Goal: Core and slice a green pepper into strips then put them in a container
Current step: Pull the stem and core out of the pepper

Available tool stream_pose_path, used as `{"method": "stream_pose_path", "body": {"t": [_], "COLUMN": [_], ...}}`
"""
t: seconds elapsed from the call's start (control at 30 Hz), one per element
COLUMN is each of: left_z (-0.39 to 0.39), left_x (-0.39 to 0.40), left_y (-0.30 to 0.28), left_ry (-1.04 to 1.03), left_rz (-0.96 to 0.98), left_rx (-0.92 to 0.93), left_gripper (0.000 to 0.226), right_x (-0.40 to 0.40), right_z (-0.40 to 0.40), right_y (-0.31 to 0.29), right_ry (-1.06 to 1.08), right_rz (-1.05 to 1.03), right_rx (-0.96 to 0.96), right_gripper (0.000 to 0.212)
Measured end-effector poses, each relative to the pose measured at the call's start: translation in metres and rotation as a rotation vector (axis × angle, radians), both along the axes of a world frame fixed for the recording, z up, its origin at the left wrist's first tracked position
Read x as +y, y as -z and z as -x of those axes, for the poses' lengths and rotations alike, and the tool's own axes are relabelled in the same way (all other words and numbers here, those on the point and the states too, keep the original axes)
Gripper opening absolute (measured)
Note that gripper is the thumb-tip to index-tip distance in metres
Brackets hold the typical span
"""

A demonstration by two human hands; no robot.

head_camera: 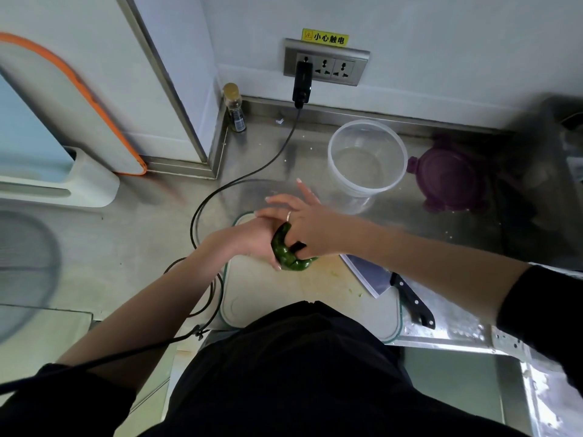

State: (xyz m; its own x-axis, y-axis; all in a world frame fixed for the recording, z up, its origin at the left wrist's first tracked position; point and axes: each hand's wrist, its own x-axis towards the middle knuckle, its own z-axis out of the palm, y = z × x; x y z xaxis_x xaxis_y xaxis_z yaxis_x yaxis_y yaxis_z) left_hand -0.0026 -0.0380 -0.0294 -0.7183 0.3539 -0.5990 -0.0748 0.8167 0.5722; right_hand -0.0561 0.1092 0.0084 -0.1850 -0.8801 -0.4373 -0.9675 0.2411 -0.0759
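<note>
A dark green pepper (285, 250) is held just above the white cutting board (284, 294), between both hands. My left hand (252, 238) grips it from the left. My right hand (303, 222) covers it from the right, thumb pressed into the pepper, the other fingers spread straight above it. The clear round container (367, 162) stands behind the board, nothing in it. A black-handled cleaver (397, 288) lies at the board's right edge, its blade over the board.
A purple lid (451, 178) lies right of the container. A black cable (246, 175) runs from the wall socket (325, 63) across the steel counter to the left of the board. A small bottle (235, 108) stands in the back corner. A glass bowl (252, 197) sits behind the hands.
</note>
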Motion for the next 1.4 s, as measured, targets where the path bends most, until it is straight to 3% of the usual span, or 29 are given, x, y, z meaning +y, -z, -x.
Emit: {"method": "stream_pose_path", "body": {"t": [0.07, 0.17, 0.4, 0.47, 0.6, 0.67, 0.77, 0.83, 0.93, 1.03, 1.1, 1.17, 1.27, 1.4], "left_z": [0.0, 0.001, 0.005, 0.004, 0.009, 0.011, 0.014, 0.015, 0.016, 0.02, 0.023, 0.022, 0.018, 0.017], "left_x": [0.001, -0.001, -0.006, -0.004, 0.001, 0.001, -0.003, -0.005, -0.004, 0.0, 0.001, -0.003, -0.007, -0.009], "left_y": [0.002, 0.0, 0.002, 0.003, 0.001, -0.001, 0.001, 0.0, 0.001, -0.001, -0.001, 0.001, 0.005, 0.008], "left_ry": [-0.002, -0.033, -0.148, -0.145, -0.124, -0.129, -0.176, -0.177, -0.151, -0.133, -0.119, -0.125, -0.14, -0.161], "left_rz": [-0.005, -0.017, -0.236, -0.235, -0.223, -0.244, -0.29, -0.303, -0.291, -0.28, -0.282, -0.295, -0.323, -0.353], "left_rx": [0.001, -0.002, 0.056, 0.052, 0.035, 0.016, -0.028, -0.04, -0.059, -0.069, -0.08, -0.077, -0.059, -0.056], "left_gripper": [0.059, 0.068, 0.098, 0.097, 0.093, 0.088, 0.087, 0.089, 0.092, 0.092, 0.088, 0.087, 0.09, 0.09], "right_x": [0.001, 0.008, 0.037, 0.035, 0.022, 0.018, 0.024, 0.029, 0.026, 0.02, 0.02, 0.025, 0.042, 0.054], "right_z": [0.001, 0.007, -0.012, -0.017, -0.01, -0.007, -0.002, -0.002, 0.002, 0.012, 0.013, 0.006, -0.001, -0.014], "right_y": [0.002, 0.001, 0.025, 0.021, 0.001, -0.006, -0.007, -0.002, 0.001, -0.002, 0.003, 0.012, 0.031, 0.046], "right_ry": [-0.089, -0.132, 0.298, 0.308, 0.235, 0.144, 0.213, 0.353, 0.34, 0.212, 0.086, 0.041, 0.164, 0.482], "right_rz": [0.023, 0.224, 0.696, 0.616, 0.242, 0.104, 0.207, 0.279, 0.143, 0.006, -0.021, 0.183, 0.634, 0.858], "right_rx": [0.076, 0.044, 0.015, 0.116, 0.172, 0.166, 0.113, -0.047, -0.16, -0.037, 0.07, 0.112, 0.005, -0.236], "right_gripper": [0.01, 0.006, 0.02, 0.017, 0.042, 0.036, 0.032, 0.031, 0.031, 0.02, 0.024, 0.031, 0.033, 0.021]}}
